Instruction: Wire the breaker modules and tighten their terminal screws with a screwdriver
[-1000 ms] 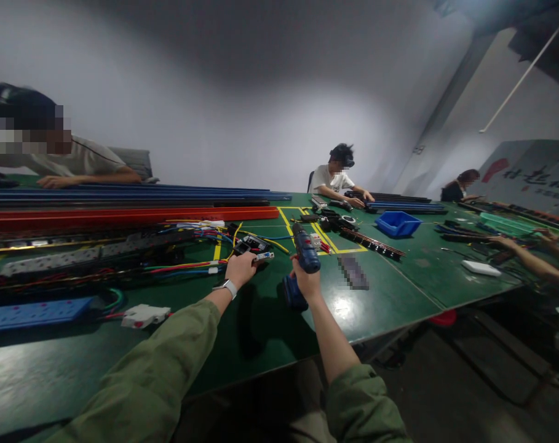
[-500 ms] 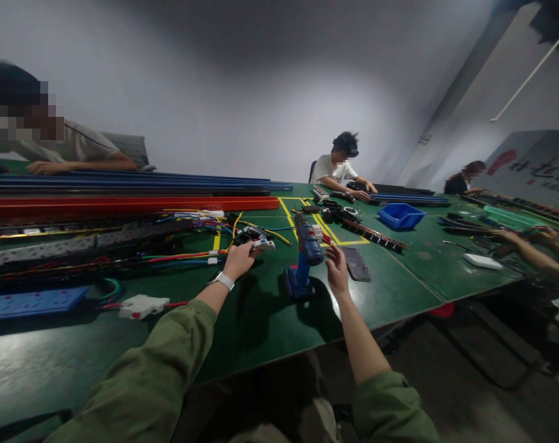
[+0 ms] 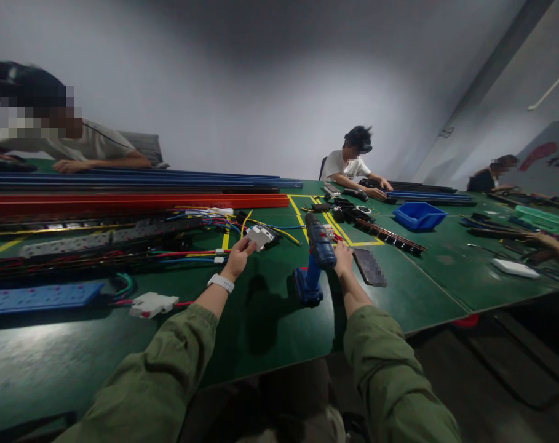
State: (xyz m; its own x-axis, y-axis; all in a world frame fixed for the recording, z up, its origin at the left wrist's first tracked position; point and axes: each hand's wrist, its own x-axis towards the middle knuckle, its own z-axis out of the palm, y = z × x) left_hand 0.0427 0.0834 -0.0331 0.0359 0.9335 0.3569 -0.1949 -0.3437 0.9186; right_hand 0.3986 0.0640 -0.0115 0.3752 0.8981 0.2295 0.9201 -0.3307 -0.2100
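Between the thumb and fingers of my left hand [image 3: 237, 257] is a white circuit breaker [image 3: 259, 237], raised just above the table with its flat side showing. Black parts [image 3: 270, 232] and yellow wires lie behind it. A blue cordless drill [image 3: 320, 246] stands upright on its battery between my hands. Just right of the drill, my right hand [image 3: 344, 261] has its fingers closed at some red wires [image 3: 337, 236], which run from a small white part [image 3: 328, 230]. The drill body hides part of that white part and of my fingertips.
A phone [image 3: 370, 267] lies right of my right hand, with a blue bin [image 3: 419, 216] farther back. On the left are a blue power strip [image 3: 39, 298], a white module with red wires [image 3: 152, 304], wire bundles and a long red rail [image 3: 136, 207]. Co-workers sit around the table.
My right hand has reached forward and closed at the red wires beside the drill. My left hand has lifted and turned the circuit breaker. The view has swung slightly left.
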